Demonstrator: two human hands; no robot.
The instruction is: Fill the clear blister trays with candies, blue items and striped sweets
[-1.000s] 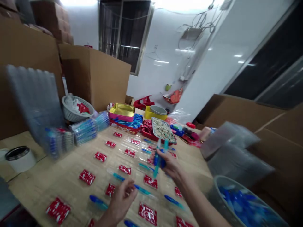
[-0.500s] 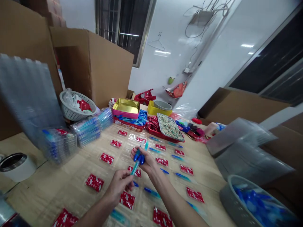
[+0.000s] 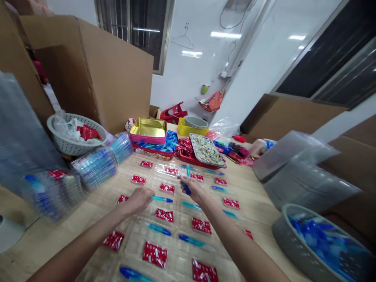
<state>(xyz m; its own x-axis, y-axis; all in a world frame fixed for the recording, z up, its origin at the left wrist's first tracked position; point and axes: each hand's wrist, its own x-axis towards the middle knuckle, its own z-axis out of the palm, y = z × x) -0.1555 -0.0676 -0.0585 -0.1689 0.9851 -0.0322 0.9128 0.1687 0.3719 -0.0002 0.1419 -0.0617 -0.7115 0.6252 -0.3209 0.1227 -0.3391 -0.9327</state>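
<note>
My left hand (image 3: 143,199) is closed, its fingertips pinching the turquoise end of a blue pen-shaped stick (image 3: 163,199) low over a clear plastic tray. Farther right, my right hand (image 3: 192,187) wraps round a few more blue-and-turquoise pen-shaped sticks (image 3: 188,173), which point up and down. Beneath both hands, clear trays (image 3: 154,184) cover the table in rows. Red patterned packets (image 3: 164,215) lie in many compartments, and similar blue sticks (image 3: 159,229) lie in several others.
A grey basket (image 3: 284,235) of blue sticks stands at the right. Stacked filled trays (image 3: 95,166) and a white basket (image 3: 75,147) are at the left. Behind are a gold-lined tin (image 3: 148,127), a tray of small packets (image 3: 207,150) and plastic sheets (image 3: 296,156).
My hands have moved apart: the left went left and forward with one blue stick, while the right keeps the others. More blue sticks show in the trays. The view has shifted.
</note>
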